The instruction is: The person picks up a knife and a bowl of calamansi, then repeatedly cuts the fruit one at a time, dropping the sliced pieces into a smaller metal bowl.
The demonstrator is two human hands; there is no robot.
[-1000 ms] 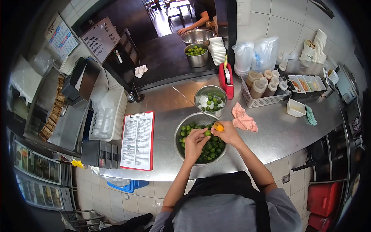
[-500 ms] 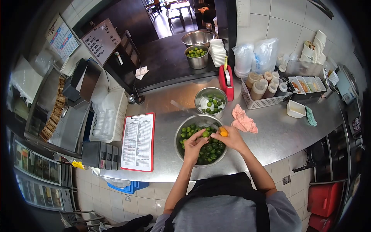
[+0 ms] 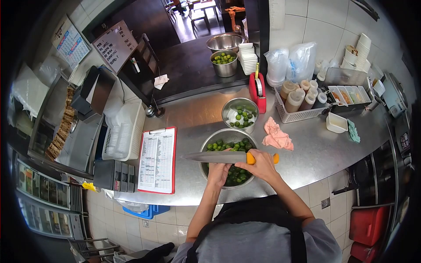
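Note:
A large metal bowl (image 3: 203, 170) full of small green citrus fruits (image 3: 237, 175) stands near the counter's front edge. Over it my right hand (image 3: 262, 164) is wrapped round the yellow handle of a wide knife (image 3: 219, 157), whose blade points left. My left hand (image 3: 218, 173) is beneath the blade, above the fruits; its fingers are mostly covered by the knife, and whatever they hold is hidden. Just behind stands a smaller metal bowl (image 3: 227, 115) with several green fruits in it.
A red clipboard (image 3: 174, 162) with printed sheets lies to the left. Right of the bowls are a pink cloth (image 3: 277, 135), a red tape dispenser (image 3: 258, 98) and a white basket of bottles (image 3: 291, 116). A metal pot of fruits (image 3: 225, 69) stands on the back ledge.
The knife's blade has swung into full view, lying across the large bowl. My right hand has turned with it, and the fruit seen between my fingertips is now out of sight.

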